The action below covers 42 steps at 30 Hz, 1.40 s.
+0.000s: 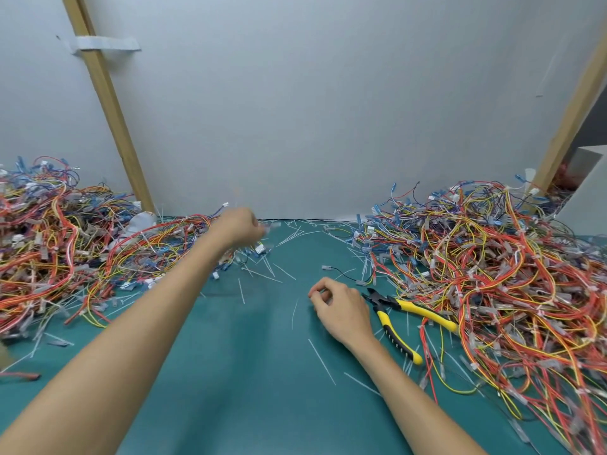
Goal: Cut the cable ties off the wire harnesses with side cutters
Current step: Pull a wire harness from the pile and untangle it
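Fingers of the right hand [341, 310] are curled, thumb tip near the forefinger; if something small is pinched there, I cannot tell. Just right of this hand lie the side cutters [394, 318] on the green mat [256, 389], not held. Their long axis runs slantwise: nose to the far left, yellow handles spread toward the near right, at the edge of the right wire pile [492, 274]. Left of the cutters the mat is open, with thin cut ties [322, 361] scattered. Far left of the cutters the left hand [238, 226] reaches the left wire pile [65, 241]; it is blurred, its grip unclear. Both piles run out of view at the sides. Behind the cutters a white board [295, 110] closes the mat.
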Available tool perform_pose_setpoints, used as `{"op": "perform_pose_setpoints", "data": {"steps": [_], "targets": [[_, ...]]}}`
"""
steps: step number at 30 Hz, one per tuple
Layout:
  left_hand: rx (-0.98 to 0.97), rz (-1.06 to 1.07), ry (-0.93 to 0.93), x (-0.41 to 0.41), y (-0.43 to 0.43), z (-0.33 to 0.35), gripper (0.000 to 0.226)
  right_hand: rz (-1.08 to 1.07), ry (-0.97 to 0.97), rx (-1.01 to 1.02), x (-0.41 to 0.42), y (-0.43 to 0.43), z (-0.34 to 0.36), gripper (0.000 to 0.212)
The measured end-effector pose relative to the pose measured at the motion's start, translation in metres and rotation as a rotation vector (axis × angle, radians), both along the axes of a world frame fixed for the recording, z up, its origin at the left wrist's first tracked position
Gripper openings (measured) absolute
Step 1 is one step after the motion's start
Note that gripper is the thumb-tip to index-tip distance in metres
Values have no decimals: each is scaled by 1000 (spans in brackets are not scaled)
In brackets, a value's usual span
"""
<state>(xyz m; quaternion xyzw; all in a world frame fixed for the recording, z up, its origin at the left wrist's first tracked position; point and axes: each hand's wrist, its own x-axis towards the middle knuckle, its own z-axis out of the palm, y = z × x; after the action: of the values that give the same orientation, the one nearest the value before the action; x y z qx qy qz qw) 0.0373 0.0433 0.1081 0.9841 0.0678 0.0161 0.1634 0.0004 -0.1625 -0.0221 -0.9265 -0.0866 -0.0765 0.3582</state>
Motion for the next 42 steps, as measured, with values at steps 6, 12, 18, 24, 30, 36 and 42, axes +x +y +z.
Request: {"op": "perform_pose_setpoints", "data": {"steps": [6,12,18,24,30,36,42], "targets": [[-200,-117,-378,-1,17,76,9,3,-12,-4,-1,1,0,10],[-198,-196,-698,-6,17,120,3,6,-14,-5,-2,0,1,11],[-208,-213,-930,-13,18,146,11,13,-18,-10,-2,0,2,10],[-156,-169,-941,-18,5,147,13,15,-21,-19,-3,0,2,10],[-103,-160,-716,-19,-1,130,9,17,-11,2,-4,1,2,10],[-468,-100,-379,-20,-10,94,7,67,-194,256,-18,4,13,19],[-1139,-34,-234,-19,-32,62,22,190,-142,544,-49,54,68,43]]}}
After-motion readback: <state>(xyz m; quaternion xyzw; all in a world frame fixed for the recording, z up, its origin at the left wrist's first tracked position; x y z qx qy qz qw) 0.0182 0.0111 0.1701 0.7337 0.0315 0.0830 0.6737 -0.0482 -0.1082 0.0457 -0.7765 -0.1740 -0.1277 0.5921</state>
